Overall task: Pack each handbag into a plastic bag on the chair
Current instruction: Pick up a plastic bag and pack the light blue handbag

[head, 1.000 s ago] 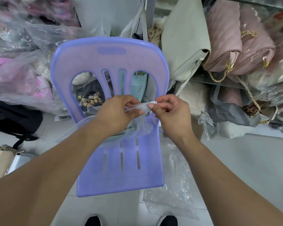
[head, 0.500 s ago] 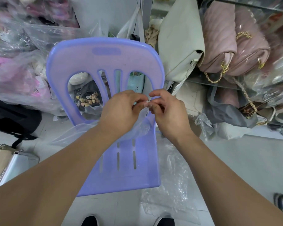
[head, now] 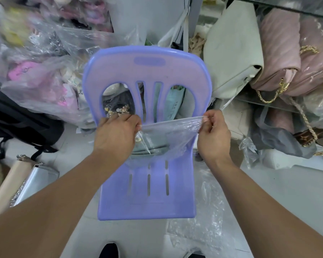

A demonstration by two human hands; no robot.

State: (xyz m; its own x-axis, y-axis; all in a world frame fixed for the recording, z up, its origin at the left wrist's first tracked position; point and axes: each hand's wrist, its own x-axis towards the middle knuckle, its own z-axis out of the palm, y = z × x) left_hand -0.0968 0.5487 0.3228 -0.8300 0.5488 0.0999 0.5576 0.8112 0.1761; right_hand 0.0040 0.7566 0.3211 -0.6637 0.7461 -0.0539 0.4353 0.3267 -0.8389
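A clear plastic bag [head: 175, 131] lies at the back of the purple plastic chair [head: 147, 71] seat, with a grey-green handbag [head: 153, 146] inside it. My left hand [head: 117, 133] pinches the bag's top edge at its left end. My right hand [head: 213, 133] pinches the same edge at its right end, so the rim is stretched taut between them above the seat.
Cream and pink quilted handbags [head: 280, 58] with gold chains are stacked on shelves at the right. Bagged goods [head: 41, 86] pile up at the left, beside a black backpack [head: 17, 120]. A silver bag [head: 34, 183] lies on the floor left; loose plastic sheets [head: 203, 229] lie right of the chair.
My hands, close together at the bag's mouth before, have moved apart and pulled the edge taut. The handbag inside the bag now shows.
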